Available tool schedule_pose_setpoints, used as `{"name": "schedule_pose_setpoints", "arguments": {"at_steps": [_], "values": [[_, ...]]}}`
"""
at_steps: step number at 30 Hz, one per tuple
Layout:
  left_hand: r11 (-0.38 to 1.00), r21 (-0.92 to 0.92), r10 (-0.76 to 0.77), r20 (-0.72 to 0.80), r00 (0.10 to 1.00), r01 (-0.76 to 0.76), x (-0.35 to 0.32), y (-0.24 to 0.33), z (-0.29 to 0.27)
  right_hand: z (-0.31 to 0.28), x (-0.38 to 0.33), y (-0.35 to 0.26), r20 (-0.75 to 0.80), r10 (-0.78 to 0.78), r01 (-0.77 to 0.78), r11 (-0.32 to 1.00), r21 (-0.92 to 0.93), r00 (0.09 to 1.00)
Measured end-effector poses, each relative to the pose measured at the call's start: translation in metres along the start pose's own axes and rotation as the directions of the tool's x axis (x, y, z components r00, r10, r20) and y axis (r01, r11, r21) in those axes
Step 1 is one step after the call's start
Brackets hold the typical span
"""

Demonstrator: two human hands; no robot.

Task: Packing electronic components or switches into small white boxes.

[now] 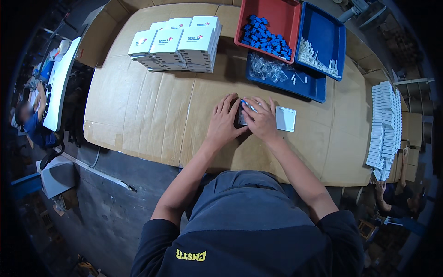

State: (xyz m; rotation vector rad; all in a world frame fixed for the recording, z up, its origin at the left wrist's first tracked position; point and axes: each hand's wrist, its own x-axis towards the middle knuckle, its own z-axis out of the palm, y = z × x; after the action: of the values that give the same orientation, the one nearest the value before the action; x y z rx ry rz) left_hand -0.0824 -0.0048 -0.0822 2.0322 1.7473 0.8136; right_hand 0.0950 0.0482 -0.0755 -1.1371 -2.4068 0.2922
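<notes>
Both my hands rest together at the middle of a cardboard-covered table (152, 115). My left hand (224, 122) and my right hand (260, 119) press down on a small white flat box (286, 119), whose right part sticks out from under my right hand. A bit of blue shows between my fingertips; what it is cannot be told. Most of the box's left side is hidden by my fingers.
Stacks of white boxes (177, 44) stand at the back left. A red bin (272, 25) holds several blue parts, and blue trays (323, 34) hold white parts and clear bags. A long row of white boxes (385, 124) lines the right edge. Other people sit far left and right.
</notes>
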Motion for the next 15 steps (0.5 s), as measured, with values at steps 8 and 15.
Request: {"name": "schedule_pose_setpoints", "arguments": {"at_steps": [8, 15], "values": [[0.999, 0.031, 0.005, 0.004, 1.0, -0.006, -0.004, -0.005, 0.003, -0.027, 0.0, 0.008, 0.142, -0.002, -0.019, 0.989, 0.148, 0.99], [0.997, -0.029, -0.075, -0.065, 0.995, 0.074, -0.008, 0.014, 0.0, -0.111, -0.063, 0.059, 0.291, 0.393, -0.456, 0.867, 0.2, 0.873]]}}
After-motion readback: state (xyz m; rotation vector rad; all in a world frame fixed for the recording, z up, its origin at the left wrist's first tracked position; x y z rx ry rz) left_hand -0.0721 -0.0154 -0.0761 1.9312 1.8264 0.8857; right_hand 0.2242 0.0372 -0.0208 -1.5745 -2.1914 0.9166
